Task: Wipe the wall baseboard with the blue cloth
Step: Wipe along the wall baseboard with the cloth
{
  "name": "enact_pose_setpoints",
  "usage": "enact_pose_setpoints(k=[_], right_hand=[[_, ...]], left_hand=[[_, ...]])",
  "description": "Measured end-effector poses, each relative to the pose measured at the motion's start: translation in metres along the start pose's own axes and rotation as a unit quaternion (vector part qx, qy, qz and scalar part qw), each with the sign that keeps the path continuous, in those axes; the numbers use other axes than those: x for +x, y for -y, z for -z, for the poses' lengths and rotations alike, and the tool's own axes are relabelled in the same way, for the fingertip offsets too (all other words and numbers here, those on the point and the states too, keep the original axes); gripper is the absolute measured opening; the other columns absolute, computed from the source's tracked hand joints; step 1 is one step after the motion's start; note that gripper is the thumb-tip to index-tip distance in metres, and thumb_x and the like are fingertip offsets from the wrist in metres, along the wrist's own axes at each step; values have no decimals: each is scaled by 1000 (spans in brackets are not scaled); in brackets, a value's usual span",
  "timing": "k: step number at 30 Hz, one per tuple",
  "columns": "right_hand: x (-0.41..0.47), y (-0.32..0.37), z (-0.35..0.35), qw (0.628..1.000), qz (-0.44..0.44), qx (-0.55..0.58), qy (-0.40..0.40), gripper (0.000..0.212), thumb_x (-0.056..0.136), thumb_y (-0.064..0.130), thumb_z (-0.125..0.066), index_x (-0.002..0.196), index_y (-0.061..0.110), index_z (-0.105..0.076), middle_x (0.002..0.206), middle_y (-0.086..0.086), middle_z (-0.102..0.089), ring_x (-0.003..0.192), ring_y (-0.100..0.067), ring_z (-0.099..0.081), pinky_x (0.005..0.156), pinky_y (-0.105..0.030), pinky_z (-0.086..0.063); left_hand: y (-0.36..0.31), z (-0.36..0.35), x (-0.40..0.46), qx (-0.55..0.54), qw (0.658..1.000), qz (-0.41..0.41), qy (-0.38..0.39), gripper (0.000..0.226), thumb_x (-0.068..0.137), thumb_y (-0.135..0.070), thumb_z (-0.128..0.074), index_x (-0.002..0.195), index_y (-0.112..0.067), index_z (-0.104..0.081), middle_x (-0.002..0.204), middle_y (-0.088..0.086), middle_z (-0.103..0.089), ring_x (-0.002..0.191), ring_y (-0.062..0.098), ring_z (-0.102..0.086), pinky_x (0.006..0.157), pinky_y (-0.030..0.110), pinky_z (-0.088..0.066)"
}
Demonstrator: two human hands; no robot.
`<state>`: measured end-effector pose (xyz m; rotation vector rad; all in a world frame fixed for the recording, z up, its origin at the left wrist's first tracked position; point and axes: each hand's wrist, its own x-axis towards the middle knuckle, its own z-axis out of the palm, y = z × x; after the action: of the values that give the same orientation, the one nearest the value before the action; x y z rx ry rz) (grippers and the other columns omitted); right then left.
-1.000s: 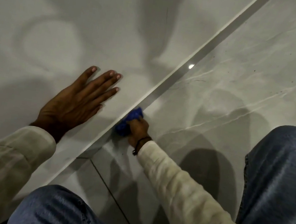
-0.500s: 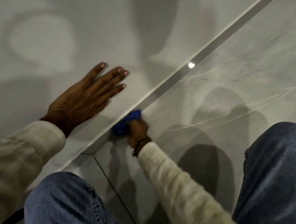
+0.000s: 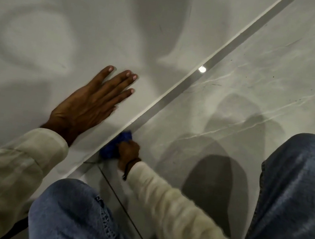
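Down at floor level, the right hand [image 3: 128,152] is closed around a bunched blue cloth [image 3: 115,145] and presses it against the baseboard [image 3: 176,96], the narrow grey strip that runs diagonally from the upper right corner of the view toward the lower left. The cloth sits right where the baseboard meets the glossy floor [image 3: 259,89], just above a dark grout line [image 3: 119,203] between floor tiles. A thin dark band [image 3: 129,166] circles the right wrist, and a cream sleeve [image 3: 178,220] covers the forearm behind it.

The left hand [image 3: 91,102] lies flat and open on the pale wall [image 3: 87,6], fingers [image 3: 124,79] spread slightly and pointing up and to the right, close to the white top edge of the baseboard but not touching the cloth. Its own cream sleeve [image 3: 0,177] fills the lower left corner. The two hands are apart, one on the wall and one low at the baseboard.

Two knees in blue jeans show: the left knee [image 3: 72,215] at the bottom edge, between the two arms, and the right knee [image 3: 300,198] along the right edge. A small bright reflection [image 3: 202,69] of a light sits on the baseboard farther up, and soft overlapping shadows fall across wall and floor.
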<state>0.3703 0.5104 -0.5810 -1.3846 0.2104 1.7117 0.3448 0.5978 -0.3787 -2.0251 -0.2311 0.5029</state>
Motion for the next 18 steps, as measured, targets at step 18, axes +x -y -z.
enact_pose_setpoints(k=[18], right_hand=[[-36, -29, -35, 994, -66, 91, 4, 43, 92, -3, -56, 135, -3, -58, 135, -28, -64, 124, -46, -62, 105, -54, -53]], left_hand=[[-6, -16, -4, 13, 1000, -20, -4, 74, 108, -43, -12, 169, -6, 9, 176, 26, 13, 166, 40, 0, 135, 57, -6]])
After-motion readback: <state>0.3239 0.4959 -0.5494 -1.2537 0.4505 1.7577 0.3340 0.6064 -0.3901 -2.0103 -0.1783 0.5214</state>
